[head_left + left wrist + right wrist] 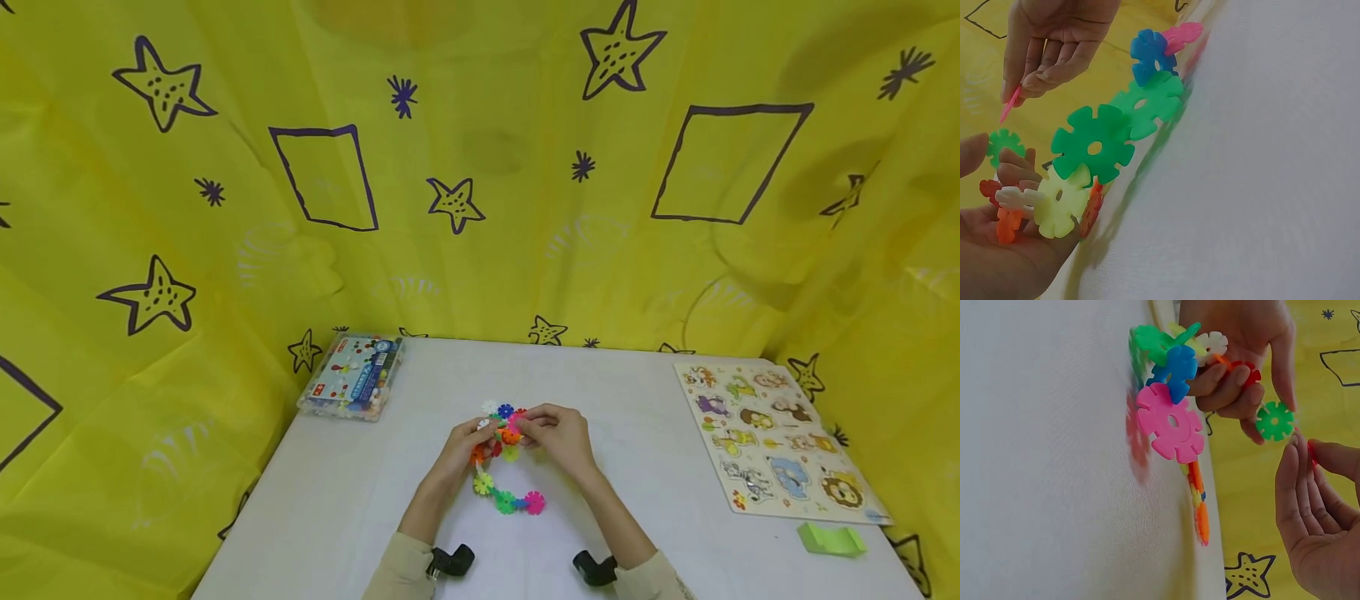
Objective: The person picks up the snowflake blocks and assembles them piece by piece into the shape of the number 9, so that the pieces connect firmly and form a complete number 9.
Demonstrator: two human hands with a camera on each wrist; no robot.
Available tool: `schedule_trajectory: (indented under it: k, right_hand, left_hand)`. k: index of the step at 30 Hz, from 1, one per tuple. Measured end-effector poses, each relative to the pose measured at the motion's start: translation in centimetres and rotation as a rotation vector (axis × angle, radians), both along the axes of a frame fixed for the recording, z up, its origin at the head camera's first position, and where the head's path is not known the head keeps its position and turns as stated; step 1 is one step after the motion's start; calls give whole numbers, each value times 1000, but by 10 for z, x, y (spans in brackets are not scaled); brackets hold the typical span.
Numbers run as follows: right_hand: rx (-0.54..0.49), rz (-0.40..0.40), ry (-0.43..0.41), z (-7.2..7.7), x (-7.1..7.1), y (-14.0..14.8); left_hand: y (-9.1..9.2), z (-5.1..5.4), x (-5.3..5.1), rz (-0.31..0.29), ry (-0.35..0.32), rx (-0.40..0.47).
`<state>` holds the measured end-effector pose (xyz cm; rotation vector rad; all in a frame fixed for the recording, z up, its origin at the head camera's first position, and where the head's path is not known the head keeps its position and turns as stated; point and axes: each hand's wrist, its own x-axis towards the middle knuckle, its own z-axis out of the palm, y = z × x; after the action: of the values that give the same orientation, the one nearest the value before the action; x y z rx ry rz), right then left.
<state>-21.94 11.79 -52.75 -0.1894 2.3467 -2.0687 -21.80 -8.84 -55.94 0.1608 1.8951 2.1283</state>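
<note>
White table [337, 500] with a yellow patterned curtain [510, 150] along its far edge. The chain of toothed plastic discs [506, 502] is at the middle of the table, with white surface to either side of it; its loose end curves toward the near side and finishes in a pink end disc [535, 502]. Whether this end touches the table cannot be told. At the far left corner lies a clear plastic box [356, 377] with a printed cover; small coloured pieces show through its side. A puzzle board [780, 508] with animal pieces lies along the right edge, a green block [831, 540] just beside its near edge. The left hand [453, 454] holds the chain, fingers curled about it. The right hand [562, 437] narrowly pinches a single pink disc [1010, 105] near the chain's small green disc [1274, 421].
</note>
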Motion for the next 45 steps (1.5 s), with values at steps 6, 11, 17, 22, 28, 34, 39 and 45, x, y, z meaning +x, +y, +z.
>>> schedule_trajectory:
  k: [6, 11, 17, 22, 28, 34, 39, 45]
  right_hand:
    - [-30, -3, 0, 1, 1, -1]
    - [-15, -14, -5, 0, 2, -1]
    - [-13, -5, -8, 0, 2, 0]
    - [-13, 16, 0, -1, 2, 1]
    - [1, 22, 16, -1, 2, 2]
    - [9, 13, 20, -2, 2, 2]
    - [-2, 11, 7, -4, 3, 2]
    - [-33, -6, 0, -6, 2, -1]
  left_hand:
    - [-1, 0, 0, -16, -17, 28]
    - [-1, 0, -1, -22, -33, 54]
    - [-2, 0, 0, -45, -46, 72]
    - [-3, -2, 0, -51, -57, 85]
    - [-1, -1, 1, -37, -65, 98]
    - [1, -4, 0, -29, -67, 95]
    - [1, -6, 1, -22, -63, 100]
    - [1, -4, 2, -5, -71, 119]
